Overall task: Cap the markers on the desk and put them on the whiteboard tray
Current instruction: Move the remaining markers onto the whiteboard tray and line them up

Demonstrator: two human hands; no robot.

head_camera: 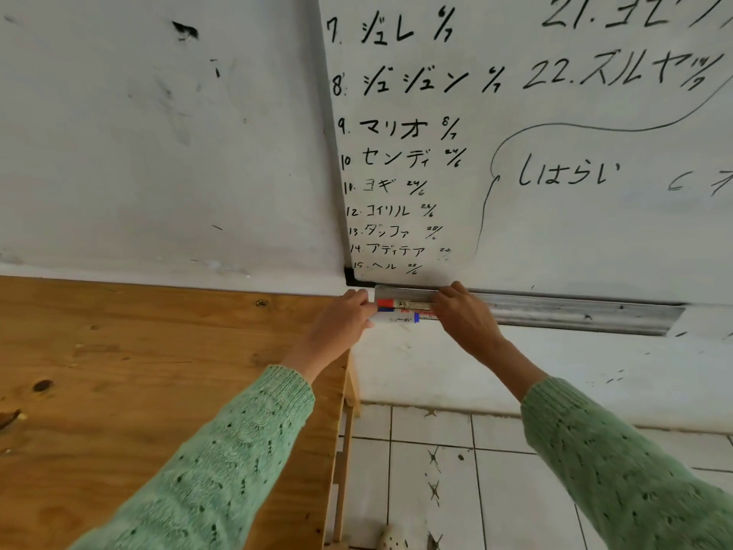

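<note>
Three markers lie bunched at the left end of the metal whiteboard tray: a red-capped marker on top, a blue-capped marker under it, and a white marker with a blue band lowest, at the tray's front lip. My left hand grips the left ends of the bunch. My right hand covers their right ends with the fingers curled over them. Both arms wear green knitted sleeves.
The wooden desk fills the left and ends just left of the tray. A whiteboard with black writing rises above the tray. White floor tiles lie below, between desk and wall.
</note>
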